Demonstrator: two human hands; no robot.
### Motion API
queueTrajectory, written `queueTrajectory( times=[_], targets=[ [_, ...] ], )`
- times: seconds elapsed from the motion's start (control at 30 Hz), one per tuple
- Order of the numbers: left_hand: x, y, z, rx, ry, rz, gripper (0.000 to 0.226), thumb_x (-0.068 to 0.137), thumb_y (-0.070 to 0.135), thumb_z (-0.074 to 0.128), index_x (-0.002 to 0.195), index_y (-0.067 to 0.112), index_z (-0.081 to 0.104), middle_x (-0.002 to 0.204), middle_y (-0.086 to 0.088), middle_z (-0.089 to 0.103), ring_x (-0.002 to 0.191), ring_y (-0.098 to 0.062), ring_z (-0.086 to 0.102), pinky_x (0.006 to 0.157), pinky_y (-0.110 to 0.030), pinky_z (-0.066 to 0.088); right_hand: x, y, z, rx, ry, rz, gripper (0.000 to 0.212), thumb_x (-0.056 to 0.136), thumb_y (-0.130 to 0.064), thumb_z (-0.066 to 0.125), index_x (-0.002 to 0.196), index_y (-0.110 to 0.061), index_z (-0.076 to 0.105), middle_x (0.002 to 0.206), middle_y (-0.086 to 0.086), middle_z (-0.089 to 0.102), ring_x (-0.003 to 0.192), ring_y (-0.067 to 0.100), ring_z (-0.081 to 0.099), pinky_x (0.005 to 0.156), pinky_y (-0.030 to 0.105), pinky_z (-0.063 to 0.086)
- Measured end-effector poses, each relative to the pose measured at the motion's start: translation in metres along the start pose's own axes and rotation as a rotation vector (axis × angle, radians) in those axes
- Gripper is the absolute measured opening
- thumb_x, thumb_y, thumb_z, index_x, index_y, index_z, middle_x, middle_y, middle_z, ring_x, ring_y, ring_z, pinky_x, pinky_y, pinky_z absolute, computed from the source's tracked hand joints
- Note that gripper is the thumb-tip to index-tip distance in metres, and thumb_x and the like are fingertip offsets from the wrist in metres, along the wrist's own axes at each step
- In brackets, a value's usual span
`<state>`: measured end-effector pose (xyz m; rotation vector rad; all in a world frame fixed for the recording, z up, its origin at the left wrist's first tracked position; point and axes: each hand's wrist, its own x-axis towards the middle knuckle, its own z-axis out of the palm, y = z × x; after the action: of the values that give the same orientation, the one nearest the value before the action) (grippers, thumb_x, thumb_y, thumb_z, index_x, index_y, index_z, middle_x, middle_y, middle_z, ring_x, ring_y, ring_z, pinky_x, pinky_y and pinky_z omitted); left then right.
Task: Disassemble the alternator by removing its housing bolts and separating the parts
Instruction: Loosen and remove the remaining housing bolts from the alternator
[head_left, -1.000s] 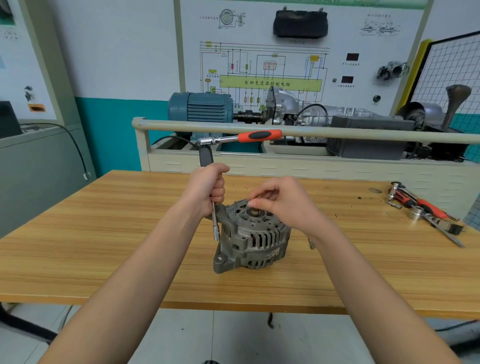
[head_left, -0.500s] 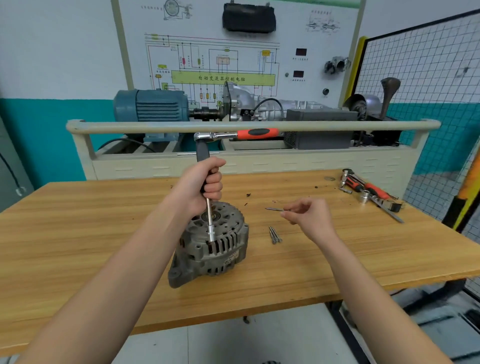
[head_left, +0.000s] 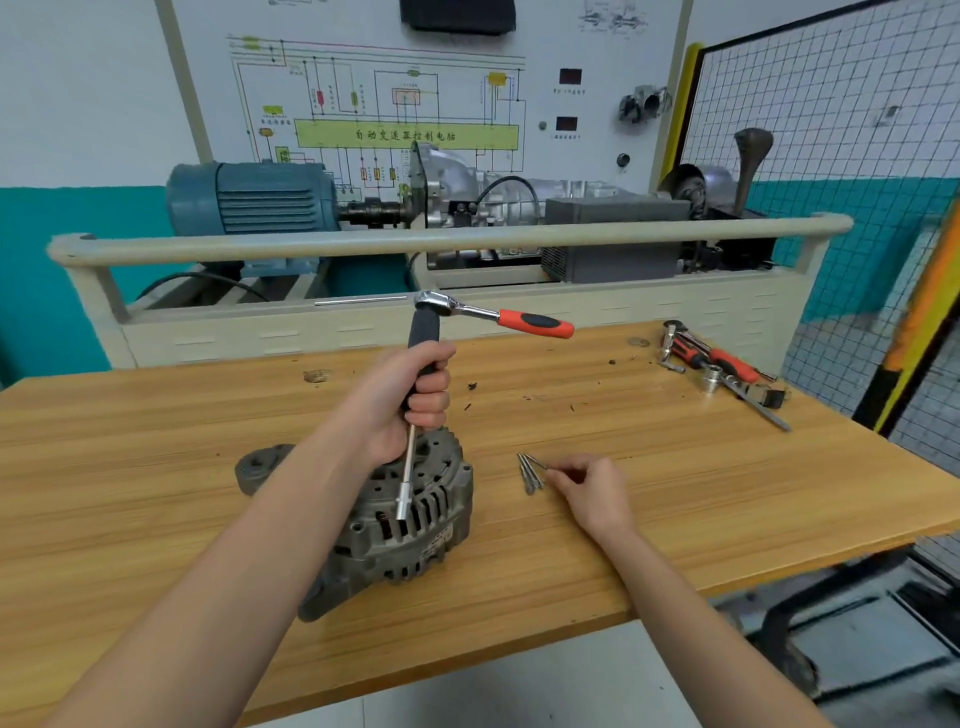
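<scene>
The grey alternator (head_left: 410, 525) lies on the wooden workbench (head_left: 156, 467), near its front edge. My left hand (head_left: 402, 402) grips the black handle of a socket extension (head_left: 407, 483), held upright over the alternator, with an orange-handled ratchet (head_left: 498, 314) fixed on top. The socket tip hangs just above the housing. Several loose housing bolts (head_left: 530, 472) lie on the bench to the right of the alternator. My right hand (head_left: 587, 486) rests beside them, its fingertips pinching the end of one bolt at the pile.
More tools, among them orange-handled ones and a socket (head_left: 719, 371), lie at the bench's back right. A beige rail (head_left: 441, 236) and a training rig with a blue motor (head_left: 249, 200) stand behind the bench. A wire mesh fence (head_left: 831, 130) stands at the right.
My right hand carried a bolt away from the alternator to the right and lowered it onto the bolt pile. My left hand kept the ratchet tool upright over the alternator.
</scene>
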<state>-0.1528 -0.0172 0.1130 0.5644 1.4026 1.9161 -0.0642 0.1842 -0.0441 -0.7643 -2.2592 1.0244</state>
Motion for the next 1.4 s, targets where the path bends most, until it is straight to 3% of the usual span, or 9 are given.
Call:
queueTrajectory(
  times=[0.23, 0.43, 0.53, 0.7, 0.87, 1.0, 1.2, 1.3, 1.4],
  targets=[
    [-0.004, -0.002, -0.002, -0.050, -0.024, -0.007, 0.031, 0.099, 0.015, 0.045, 0.069, 0.017, 0.037, 0.043, 0.009, 0.027, 0.031, -0.002, 0.023, 0.034, -0.014, 0.014, -0.001, 0.003, 0.002, -0.037, -0.037, -0.091, 0.016, 0.087, -0.008, 0.068, 0.101, -0.010, 0.076, 0.103, 0.002, 0.073, 0.089, 0.002, 0.057, 0.071, -0.008, 0.031],
    [-0.011, 0.004, -0.005, -0.139, -0.083, 0.025, 0.031, 0.097, 0.017, 0.044, 0.066, 0.017, 0.038, 0.042, 0.009, 0.027, 0.029, -0.001, 0.023, 0.031, -0.012, 0.015, -0.005, -0.008, 0.002, -0.007, 0.019, -0.051, 0.016, 0.090, -0.013, 0.065, 0.102, -0.011, 0.075, 0.101, 0.001, 0.073, 0.088, 0.007, 0.061, 0.075, 0.012, 0.040],
    [-0.021, 0.016, -0.012, -0.174, -0.099, 0.087, 0.027, 0.093, 0.019, 0.046, 0.068, 0.016, 0.038, 0.042, 0.010, 0.028, 0.029, -0.001, 0.024, 0.031, -0.012, 0.015, -0.015, -0.045, 0.007, 0.112, 0.056, -0.147, 0.013, 0.091, -0.016, 0.063, 0.100, -0.021, 0.072, 0.092, -0.009, 0.069, 0.081, -0.003, 0.059, 0.070, 0.008, 0.045],
    [-0.050, 0.042, -0.042, -0.077, 0.042, 0.210, 0.024, 0.100, 0.026, 0.043, 0.079, 0.016, 0.046, 0.045, 0.009, 0.031, 0.030, -0.001, 0.024, 0.030, -0.012, 0.015, -0.034, -0.144, 0.014, 0.342, -0.168, -0.371, 0.009, 0.088, -0.031, 0.066, 0.093, -0.038, 0.067, 0.102, -0.022, 0.067, 0.101, -0.003, 0.059, 0.089, 0.015, 0.046],
    [-0.078, 0.049, -0.084, 0.068, 0.219, 0.330, 0.020, 0.100, 0.026, 0.048, 0.085, 0.017, 0.040, 0.052, 0.007, 0.038, 0.036, -0.002, 0.025, 0.031, -0.013, 0.020, -0.053, -0.207, 0.035, -0.029, -0.579, -0.609, 0.054, 0.079, -0.061, 0.064, 0.123, -0.030, 0.061, 0.131, -0.012, 0.059, 0.124, 0.008, 0.050, 0.103, 0.032, 0.037],
    [-0.087, 0.037, -0.121, 0.052, 0.375, 0.360, 0.019, 0.101, 0.031, 0.048, 0.098, 0.012, 0.044, 0.061, 0.003, 0.047, 0.045, -0.006, 0.040, 0.040, -0.016, 0.035, -0.063, -0.211, 0.053, -0.476, -0.465, -0.807, 0.074, 0.074, -0.071, 0.061, 0.136, -0.033, 0.047, 0.129, -0.010, 0.059, 0.118, 0.018, 0.051, 0.103, 0.042, 0.028],
    [-0.072, 0.005, -0.167, -0.042, 0.584, 0.226, 0.028, 0.101, 0.034, 0.047, 0.095, 0.009, 0.057, 0.071, 0.000, 0.050, 0.058, -0.010, 0.048, 0.058, -0.024, 0.047, -0.065, -0.203, 0.057, -0.402, -0.390, -0.830, 0.071, 0.075, -0.068, 0.060, 0.137, -0.035, 0.048, 0.131, -0.012, 0.058, 0.120, 0.014, 0.051, 0.100, 0.036, 0.028],
    [-0.064, -0.006, -0.170, -0.140, 0.574, 0.179, 0.028, 0.101, 0.033, 0.047, 0.092, 0.008, 0.057, 0.068, 0.001, 0.049, 0.052, -0.007, 0.046, 0.048, -0.020, 0.045, -0.058, -0.204, 0.041, 0.034, -0.521, -0.632, 0.071, 0.073, -0.070, 0.060, 0.132, -0.031, 0.053, 0.133, -0.017, 0.055, 0.121, 0.000, 0.048, 0.103, 0.029, 0.036],
    [-0.056, 0.007, -0.152, -0.079, 0.531, 0.247, 0.026, 0.100, 0.032, 0.049, 0.096, 0.008, 0.057, 0.070, 0.002, 0.049, 0.052, -0.006, 0.044, 0.044, -0.017, 0.040, -0.032, -0.209, 0.023, 0.276, -0.245, -0.441, 0.056, 0.085, -0.045, 0.063, 0.135, -0.023, 0.048, 0.135, -0.011, 0.051, 0.118, 0.004, 0.048, 0.102, 0.034, 0.045]
  ],
)
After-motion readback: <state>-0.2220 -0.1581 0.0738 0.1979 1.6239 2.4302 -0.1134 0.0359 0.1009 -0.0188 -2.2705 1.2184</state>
